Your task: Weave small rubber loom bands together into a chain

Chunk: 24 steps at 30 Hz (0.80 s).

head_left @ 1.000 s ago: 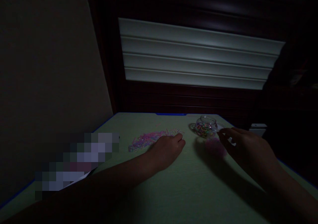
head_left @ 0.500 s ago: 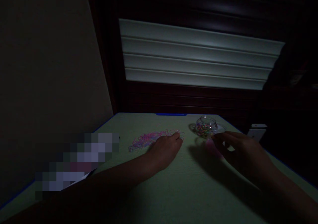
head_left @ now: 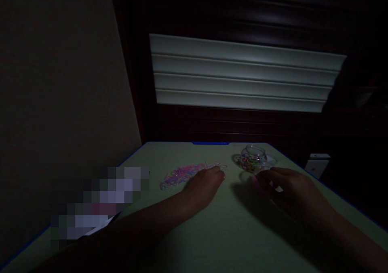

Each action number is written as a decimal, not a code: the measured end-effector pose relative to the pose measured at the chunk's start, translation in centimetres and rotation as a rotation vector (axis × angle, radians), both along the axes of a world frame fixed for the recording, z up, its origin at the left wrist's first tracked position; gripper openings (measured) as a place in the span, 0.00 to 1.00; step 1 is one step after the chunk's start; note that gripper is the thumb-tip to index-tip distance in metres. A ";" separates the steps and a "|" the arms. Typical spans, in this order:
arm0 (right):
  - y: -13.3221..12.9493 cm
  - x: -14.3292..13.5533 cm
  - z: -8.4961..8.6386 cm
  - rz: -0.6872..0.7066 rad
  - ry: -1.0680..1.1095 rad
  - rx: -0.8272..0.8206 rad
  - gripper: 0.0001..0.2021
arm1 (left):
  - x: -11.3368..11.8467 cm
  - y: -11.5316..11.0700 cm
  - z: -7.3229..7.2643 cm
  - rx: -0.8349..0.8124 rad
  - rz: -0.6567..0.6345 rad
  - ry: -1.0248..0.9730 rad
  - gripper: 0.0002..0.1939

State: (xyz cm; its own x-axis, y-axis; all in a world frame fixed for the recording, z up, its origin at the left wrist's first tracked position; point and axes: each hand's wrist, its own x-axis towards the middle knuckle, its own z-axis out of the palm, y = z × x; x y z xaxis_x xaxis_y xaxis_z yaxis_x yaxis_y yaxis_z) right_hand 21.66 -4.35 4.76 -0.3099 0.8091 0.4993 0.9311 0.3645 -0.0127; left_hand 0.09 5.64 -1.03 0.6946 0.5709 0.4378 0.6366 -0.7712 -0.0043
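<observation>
Head view of a dim room: on a pale green, blue-edged table (head_left: 218, 234), a loose, flattened pile of thin pink and lavender loops (head_left: 182, 174) lies left of centre, its long axis running from left to right, with the right end slightly farther away. The left hand (head_left: 205, 187), back uppermost, lies at the near side of the pile's right end, overlapping it in view; it is the nearer hand to the pile. Its fingers are curled, but the fingertips are hidden, so whether they hold any loops cannot be told. The right hand (head_left: 292, 190) stands to the right, well apart from the pile, with thumb and fingers pinched on a small translucent pink bundle (head_left: 257, 184), partly covered by the fingers. The bundle thus lies to the right of the left hand and of the pile's right end. Just beyond it, a round clear jar (head_left: 253, 160) of multicoloured loops stands upright, its mouth uncovered. At the left of the table is a pixelated item (head_left: 104, 204), not identifiable; at the far right, beyond the table edge, stands a white boxy object (head_left: 317, 168).
</observation>
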 end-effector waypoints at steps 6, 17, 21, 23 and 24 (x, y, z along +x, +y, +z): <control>0.4 0.2 -0.4 0.031 -0.012 0.027 0.12 | 0.4 0.3 -0.2 -0.008 0.067 0.075 0.12; 0.4 0.3 -0.5 0.060 -0.025 0.014 0.12 | 0.5 -0.3 0.3 0.038 0.122 0.196 0.09; 0.5 0.4 -0.7 0.061 -0.014 0.011 0.12 | 0.4 -0.3 0.2 -0.004 0.129 0.163 0.10; 0.5 0.4 -0.7 0.072 -0.009 0.011 0.12 | 0.5 -0.2 0.2 -0.030 0.128 0.127 0.12; 0.4 0.4 -0.7 0.079 -0.009 0.005 0.12 | 0.5 -0.2 0.2 -0.041 0.125 0.108 0.12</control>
